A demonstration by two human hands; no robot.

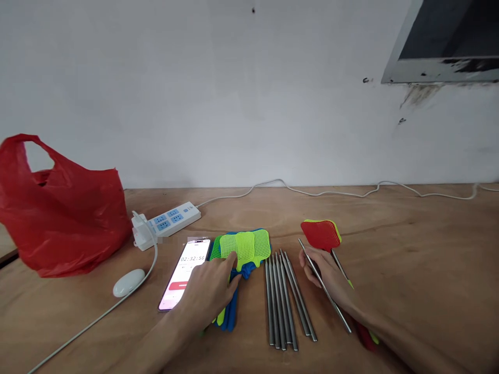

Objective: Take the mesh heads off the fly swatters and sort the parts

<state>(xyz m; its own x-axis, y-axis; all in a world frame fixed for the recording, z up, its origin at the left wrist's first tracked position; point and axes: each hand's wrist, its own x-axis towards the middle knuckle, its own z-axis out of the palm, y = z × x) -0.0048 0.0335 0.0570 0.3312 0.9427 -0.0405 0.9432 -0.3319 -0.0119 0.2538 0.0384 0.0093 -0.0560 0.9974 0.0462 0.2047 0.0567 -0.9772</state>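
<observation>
1. The left hand [212, 291] lies on a stack of fly-swatter heads [245, 246], green mesh on top and blue beneath. Its fingers [233, 258] rest close together on the top head with the thumb alongside, and no grip on it shows.
2. The right hand [325, 275] pinches one steel rod [307, 254] between thumb and fingers. The rod runs slantwise across the hand, its far tip near the red swatter [322, 235].
3. Done so far, as I judge it: only a little. The red swatter lies on a yellow-green one just right of the right hand. Both seem to have rods fitted, with coloured handle ends showing near the right forearm.
4. Left, as I judge it: most of the work. The stack of heads has no rods in it. A row of loose rods [283, 301] lies side by side on the worktop [409, 259], between the two hands.
5. Writing: the phone [187, 272], touching the stack's left edge, shows a timer reading 02:32:56 above a red button. Its smaller text is too small to read.
6. The white power strip [171, 218] has blue sockets and no brand I can read. A red plastic bag [58, 218] and a white oval device [128, 282] on a cable sit further left, both unmarked.
</observation>
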